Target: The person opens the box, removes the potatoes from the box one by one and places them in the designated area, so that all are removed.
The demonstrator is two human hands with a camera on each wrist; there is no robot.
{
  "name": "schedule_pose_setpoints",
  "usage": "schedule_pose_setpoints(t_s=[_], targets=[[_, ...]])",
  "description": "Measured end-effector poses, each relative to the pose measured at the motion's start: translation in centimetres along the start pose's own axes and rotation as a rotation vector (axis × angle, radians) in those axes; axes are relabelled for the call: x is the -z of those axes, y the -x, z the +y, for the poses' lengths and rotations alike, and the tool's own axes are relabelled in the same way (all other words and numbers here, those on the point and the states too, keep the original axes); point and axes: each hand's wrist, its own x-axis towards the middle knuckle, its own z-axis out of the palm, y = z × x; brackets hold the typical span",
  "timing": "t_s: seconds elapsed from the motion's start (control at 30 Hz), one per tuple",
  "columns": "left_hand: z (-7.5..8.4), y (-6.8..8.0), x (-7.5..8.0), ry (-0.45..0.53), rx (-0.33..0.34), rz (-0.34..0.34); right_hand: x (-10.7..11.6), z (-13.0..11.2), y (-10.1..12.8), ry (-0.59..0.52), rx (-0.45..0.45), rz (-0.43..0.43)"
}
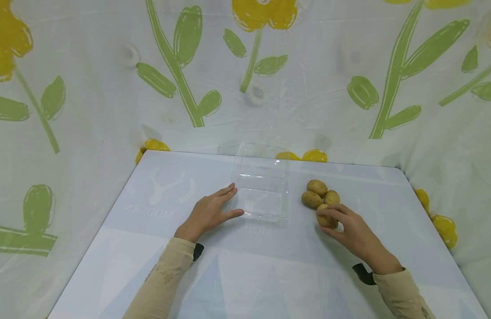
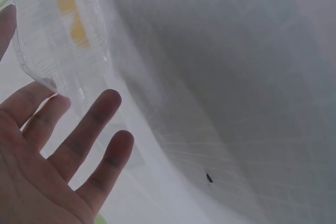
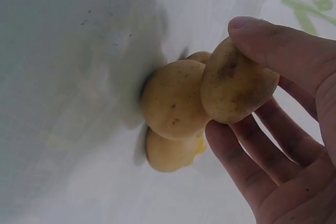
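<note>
In the head view my right hand (image 1: 355, 230) pinches a potato (image 1: 325, 217) between thumb and fingers. The right wrist view shows this potato (image 3: 236, 82) in front of the others, with a dark patch on its skin. Three more potatoes (image 1: 311, 200) sit close together just beyond that hand. A clear plastic container (image 1: 285, 208) lies left of them, its lid (image 1: 263, 166) raised at the back. My left hand (image 1: 209, 212) is at the container's left side, fingers extended and spread. In the left wrist view, fingertips (image 2: 44, 85) touch the clear plastic edge.
Everything stands on a pale printed table (image 1: 150, 248). A white curtain (image 1: 102, 88) with yellow flowers and green leaves hangs behind and along both sides. Dark straps show at both wrists, below beige sleeves (image 1: 169, 266).
</note>
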Motion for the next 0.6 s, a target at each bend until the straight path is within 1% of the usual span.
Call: schedule_pose_setpoints(t_s=[0.2, 0.6], targets=[[-0.1, -0.1, -0.1, -0.005, -0.004, 0.001, 0.1, 0.0, 0.3, 0.030, -0.007, -0.003], [-0.2, -0.1, -0.3, -0.025, 0.003, -0.008, 0.0, 0.2, 1.3, 0.067, 0.027, 0.017]])
